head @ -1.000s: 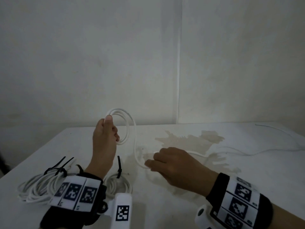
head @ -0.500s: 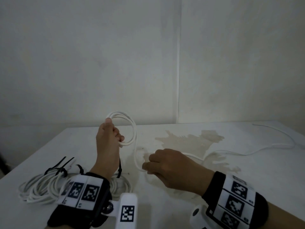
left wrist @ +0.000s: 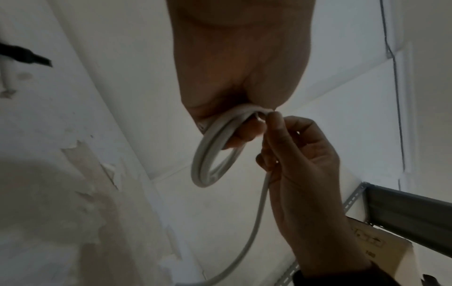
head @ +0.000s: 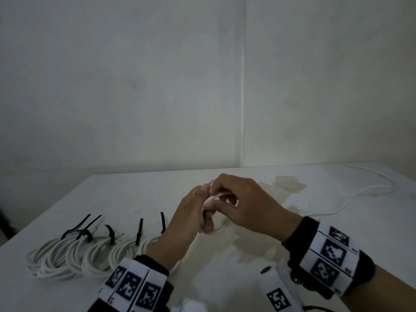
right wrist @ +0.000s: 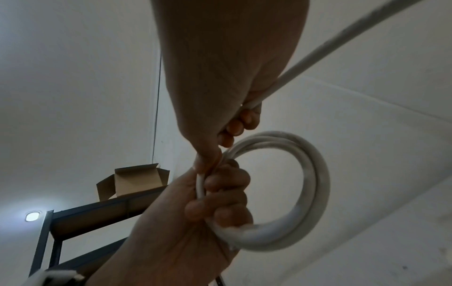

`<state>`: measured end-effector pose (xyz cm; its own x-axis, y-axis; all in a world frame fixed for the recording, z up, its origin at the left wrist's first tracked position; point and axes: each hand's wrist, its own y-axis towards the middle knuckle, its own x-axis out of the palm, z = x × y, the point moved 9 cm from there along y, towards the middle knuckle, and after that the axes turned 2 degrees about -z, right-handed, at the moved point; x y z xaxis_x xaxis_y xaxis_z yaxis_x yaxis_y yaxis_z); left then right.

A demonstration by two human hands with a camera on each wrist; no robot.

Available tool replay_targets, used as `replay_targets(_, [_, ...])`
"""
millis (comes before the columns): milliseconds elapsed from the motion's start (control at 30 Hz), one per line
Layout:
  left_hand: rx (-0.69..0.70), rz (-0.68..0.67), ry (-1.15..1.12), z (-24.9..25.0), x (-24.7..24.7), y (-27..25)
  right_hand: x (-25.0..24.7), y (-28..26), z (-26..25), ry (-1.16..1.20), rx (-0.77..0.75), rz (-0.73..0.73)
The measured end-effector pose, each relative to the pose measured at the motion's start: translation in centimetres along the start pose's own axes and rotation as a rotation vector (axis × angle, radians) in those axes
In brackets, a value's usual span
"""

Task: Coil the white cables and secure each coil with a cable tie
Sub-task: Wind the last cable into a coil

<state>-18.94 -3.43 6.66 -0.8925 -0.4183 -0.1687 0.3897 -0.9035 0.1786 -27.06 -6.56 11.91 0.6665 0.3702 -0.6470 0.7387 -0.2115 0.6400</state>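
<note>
My left hand (head: 202, 213) grips a small coil of white cable (head: 215, 196) above the middle of the white table (head: 135, 199). The coil (right wrist: 314, 183) shows as two or three loops curled round the left fingers (right wrist: 220, 195). My right hand (head: 221, 199) meets the left and pinches the cable at the top of the coil (left wrist: 212, 154). From there the loose cable (left wrist: 257, 222) runs through the right palm (right wrist: 244, 87) and trails off over the table to the right (head: 360, 192).
Several white cable coils (head: 67, 253) lie at the table's near left, each bound with a black cable tie (head: 138, 231). A brownish stain (head: 290, 183) marks the table's middle. The wall stands close behind. A metal shelf with a cardboard box (right wrist: 132, 180) is nearby.
My right hand has risen from the table and carried the cable up to the left hand's coil. The loose end on the right has slid closer. The head view has tilted down.
</note>
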Motion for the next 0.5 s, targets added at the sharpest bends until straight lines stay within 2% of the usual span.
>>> replay_targets(133, [-0.089,-0.040,-0.074,0.0,0.8,-0.4,-1.2,0.1,-0.1,-0.006,-0.055,0.077])
replay_targets(200, [-0.134,-0.062,-0.102,-0.2,1.2,-0.5,-1.8,0.1,0.4,0.013,-0.031,0.098])
replay_targets(333, [-0.168,-0.093,-0.180,0.0,1.7,-0.7,-2.5,-0.1,2.8,0.057,0.134,0.105])
replay_targets(400, [-0.157,-0.083,-0.174,0.1,1.5,-0.8,-2.0,-0.3,4.2,0.126,0.257,0.034])
replay_targets(500, [-0.132,-0.068,-0.181,0.4,1.2,-0.8,-0.8,-0.7,4.5,0.268,0.337,-0.056])
